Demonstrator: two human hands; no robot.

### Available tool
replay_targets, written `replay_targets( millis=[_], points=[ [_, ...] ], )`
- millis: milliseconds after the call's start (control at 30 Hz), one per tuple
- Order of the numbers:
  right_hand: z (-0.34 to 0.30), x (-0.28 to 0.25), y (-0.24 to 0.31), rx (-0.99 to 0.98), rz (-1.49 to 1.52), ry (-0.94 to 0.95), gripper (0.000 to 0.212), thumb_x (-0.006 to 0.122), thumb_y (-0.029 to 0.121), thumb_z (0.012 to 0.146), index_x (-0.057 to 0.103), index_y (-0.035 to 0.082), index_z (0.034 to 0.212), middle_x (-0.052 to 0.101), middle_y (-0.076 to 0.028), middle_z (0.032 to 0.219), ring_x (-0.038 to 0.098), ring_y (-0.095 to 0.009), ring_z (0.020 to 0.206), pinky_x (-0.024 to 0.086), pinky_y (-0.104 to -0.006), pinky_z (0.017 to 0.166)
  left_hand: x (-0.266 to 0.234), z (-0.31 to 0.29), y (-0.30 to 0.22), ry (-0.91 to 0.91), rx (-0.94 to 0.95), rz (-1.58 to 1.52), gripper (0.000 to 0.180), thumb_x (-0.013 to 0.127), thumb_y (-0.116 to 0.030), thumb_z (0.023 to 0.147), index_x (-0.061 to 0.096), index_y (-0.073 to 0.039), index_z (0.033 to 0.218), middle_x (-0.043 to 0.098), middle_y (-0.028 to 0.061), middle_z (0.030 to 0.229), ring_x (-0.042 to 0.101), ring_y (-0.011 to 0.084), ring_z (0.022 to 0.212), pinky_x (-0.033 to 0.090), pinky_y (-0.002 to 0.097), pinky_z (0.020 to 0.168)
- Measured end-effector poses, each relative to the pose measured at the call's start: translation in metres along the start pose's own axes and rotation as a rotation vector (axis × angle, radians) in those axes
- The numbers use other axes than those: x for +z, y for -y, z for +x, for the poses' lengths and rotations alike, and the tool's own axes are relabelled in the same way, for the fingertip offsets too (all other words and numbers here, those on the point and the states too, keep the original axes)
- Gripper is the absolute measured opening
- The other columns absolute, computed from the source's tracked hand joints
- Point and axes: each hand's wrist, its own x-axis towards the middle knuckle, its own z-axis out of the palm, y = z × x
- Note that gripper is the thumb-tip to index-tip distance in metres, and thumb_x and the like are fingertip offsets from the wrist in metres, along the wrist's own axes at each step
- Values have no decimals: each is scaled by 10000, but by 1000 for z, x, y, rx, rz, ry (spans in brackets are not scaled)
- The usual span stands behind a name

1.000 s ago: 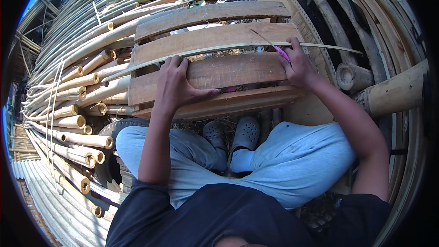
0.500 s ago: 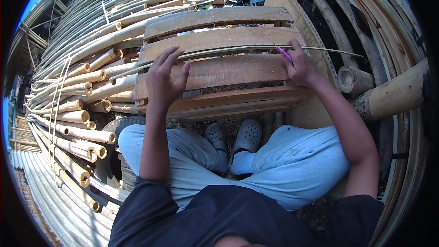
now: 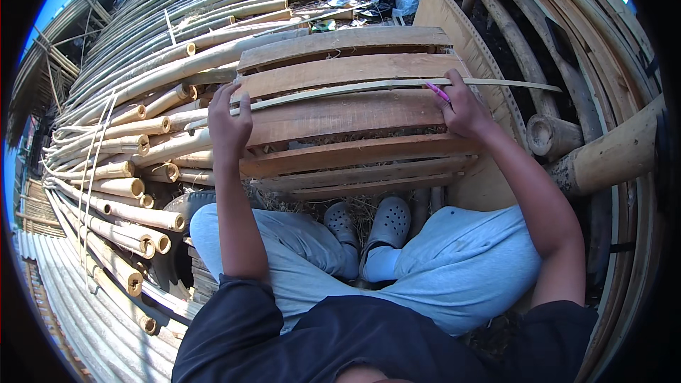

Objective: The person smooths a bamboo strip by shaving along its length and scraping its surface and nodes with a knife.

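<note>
A long, thin bamboo strip lies crosswise over a slatted wooden bench. Over its left part is my left hand, fingers bent round it and the thumb standing a little off; the palm hides the contact. My right hand is closed at the bench's right side, pinching the strip along with a slim pink pen-like tool. Past that hand, the strip's right end sticks out beyond the bench. The tool's exact kind does not show.
Cut bamboo poles are stacked at the left, beside corrugated sheeting. A tan board leans along the bench's right end. Thick bamboo and long timbers stand further right. My grey clogs are below the bench.
My left hand has moved left along the strip, its fingers drawing closer together. The strip now shows a broader face. My right hand keeps its grip; the view has shifted slightly.
</note>
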Motion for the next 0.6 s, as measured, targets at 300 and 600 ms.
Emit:
replay_targets(
  millis=[300,600],
  points=[
    [-1,-7,5,23,-41,20,296,586,237,1000,656,-33,902,511,-219,1271,637,-479,1013,477,-569,874,-52,0,53,72,-718,185,532,599,-450,976,771,44,879,761,201,963,718,333,848,532,413,850],
    [4,-1,6,23,-44,22,313,575,262,1011,654,-27,918,509,-208,1273,634,-473,1049,474,-567,906,-25,-11,74,567,-850,-157,638,621,-552,961,705,39,1185,739,170,1044,702,182,926,550,311,844]
  ],
)
